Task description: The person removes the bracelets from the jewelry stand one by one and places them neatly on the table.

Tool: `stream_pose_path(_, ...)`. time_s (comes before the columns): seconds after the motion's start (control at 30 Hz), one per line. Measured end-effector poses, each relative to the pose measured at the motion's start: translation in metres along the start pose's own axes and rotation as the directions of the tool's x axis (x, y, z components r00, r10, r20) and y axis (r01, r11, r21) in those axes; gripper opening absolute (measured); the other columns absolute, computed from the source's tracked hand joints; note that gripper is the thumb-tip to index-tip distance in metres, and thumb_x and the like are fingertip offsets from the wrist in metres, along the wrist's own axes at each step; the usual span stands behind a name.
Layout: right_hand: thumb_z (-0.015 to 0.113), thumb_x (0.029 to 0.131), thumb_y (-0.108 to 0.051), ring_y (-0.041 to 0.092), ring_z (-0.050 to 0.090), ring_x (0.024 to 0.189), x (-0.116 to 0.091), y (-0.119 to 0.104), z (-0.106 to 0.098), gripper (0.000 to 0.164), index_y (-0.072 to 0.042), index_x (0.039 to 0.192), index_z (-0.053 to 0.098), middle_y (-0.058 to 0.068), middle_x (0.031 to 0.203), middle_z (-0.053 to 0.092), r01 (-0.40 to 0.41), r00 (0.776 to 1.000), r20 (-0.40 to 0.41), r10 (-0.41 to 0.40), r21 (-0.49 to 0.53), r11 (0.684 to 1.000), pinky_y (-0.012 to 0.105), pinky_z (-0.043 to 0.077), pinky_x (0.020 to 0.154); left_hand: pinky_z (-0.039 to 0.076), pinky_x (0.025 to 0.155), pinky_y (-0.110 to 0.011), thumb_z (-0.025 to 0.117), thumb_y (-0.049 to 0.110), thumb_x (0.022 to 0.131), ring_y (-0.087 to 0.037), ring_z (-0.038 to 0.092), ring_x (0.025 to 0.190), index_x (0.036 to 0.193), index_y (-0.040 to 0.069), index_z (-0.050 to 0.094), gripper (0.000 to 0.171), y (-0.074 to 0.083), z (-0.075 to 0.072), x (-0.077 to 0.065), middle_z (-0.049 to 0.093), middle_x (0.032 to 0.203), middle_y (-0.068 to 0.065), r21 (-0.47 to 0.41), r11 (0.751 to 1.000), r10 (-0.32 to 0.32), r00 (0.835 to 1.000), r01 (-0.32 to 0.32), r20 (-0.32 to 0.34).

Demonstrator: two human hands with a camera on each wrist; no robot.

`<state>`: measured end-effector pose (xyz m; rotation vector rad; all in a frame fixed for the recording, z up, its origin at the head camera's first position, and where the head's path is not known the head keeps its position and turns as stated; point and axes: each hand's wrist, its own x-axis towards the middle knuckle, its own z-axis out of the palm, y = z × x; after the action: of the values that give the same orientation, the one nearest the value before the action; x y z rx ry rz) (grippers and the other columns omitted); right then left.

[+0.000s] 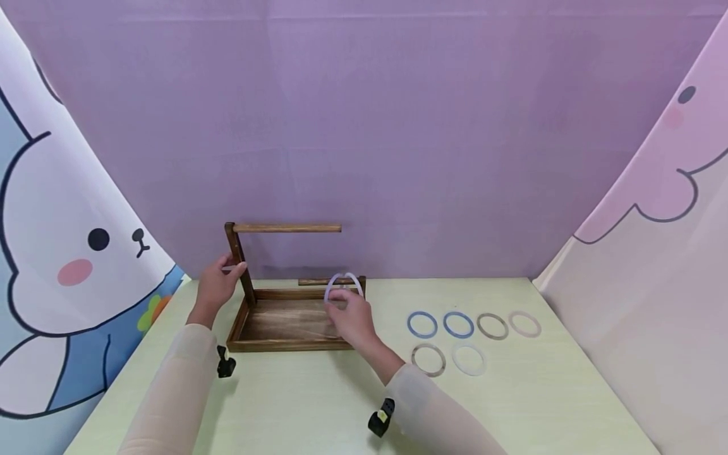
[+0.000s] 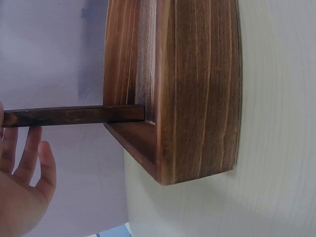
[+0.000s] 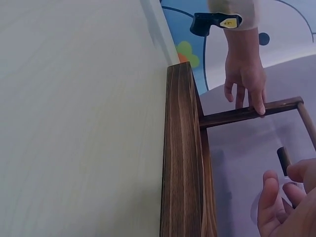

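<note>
A brown wooden stand (image 1: pixel 241 346) has a tray base, a tall left post with an upper rod (image 1: pixel 287 228), and a lower rod (image 1: pixel 309 282) from a short right post. My left hand (image 1: pixel 217 285) holds the tall post (image 2: pixel 74 116) between thumb and fingers. With my right hand (image 1: pixel 352 318) I pinch a pale purple bangle (image 1: pixel 327 291) at the lower rod. It overlaps the rod in the head view; whether it encircles the rod, or a second bangle is there, I cannot tell. In the right wrist view, the right fingers (image 3: pixel 269 197) hide most of it.
Right of the stand, several bangles lie flat in two rows on the pale table (image 1: pixel 284 404). Among them are a blue one (image 1: pixel 409 327), a pink one (image 1: pixel 511 323) and a whitish one (image 1: pixel 455 360). A purple cloth (image 1: pixel 370 126) hangs behind; printed cloths flank the table.
</note>
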<state>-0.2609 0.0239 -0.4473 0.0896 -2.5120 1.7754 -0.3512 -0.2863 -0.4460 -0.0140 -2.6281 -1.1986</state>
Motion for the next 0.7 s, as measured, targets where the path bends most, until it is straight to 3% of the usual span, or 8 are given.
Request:
stream_pose_path(0.23,0.072,0.094,-0.020,0.007,0.067,0.058,0.003,-0.002,0.005,0.025,-0.014,0.118,0.073,0.005,0.113,0.073,-0.020,1.000,-0.001,0.020,0.033,0.999,0.027,0.053,0.044,0.049,0.102,-0.063,0.052,0.036,0.107,-0.051,0.057,0.127,0.149,-0.004,0.044,0.058,0.000,-0.001,-0.001,0.053,0.142,-0.033,0.006,1.000,0.008,1.000,-0.008,0.001)
stream_pose_path(0.47,0.071,0.093,-0.021,0.008,0.069,0.063,0.004,-0.005,0.009,0.025,-0.016,0.118,0.072,0.001,0.114,0.072,-0.032,0.999,0.008,0.031,0.069,0.997,0.043,0.062,0.057,0.049,0.101,-0.063,0.053,0.033,0.107,-0.051,0.056,0.127,0.151,0.000,0.045,0.056,0.001,-0.002,-0.001,0.054,0.142,-0.032,-0.003,1.000,0.007,1.000,-0.007,0.008)
stream_pose_path(0.7,0.072,0.093,-0.020,0.007,0.068,0.062,0.005,-0.007,0.010,0.024,-0.013,0.115,0.072,0.002,0.107,0.071,-0.058,0.998,-0.013,0.059,0.058,0.997,0.038,0.060,0.052,0.049,0.102,-0.063,0.054,0.031,0.107,-0.051,0.057,0.126,0.151,-0.002,0.044,0.056,0.003,-0.003,-0.001,0.054,0.141,-0.033,0.001,1.000,0.009,1.000,-0.009,0.002)
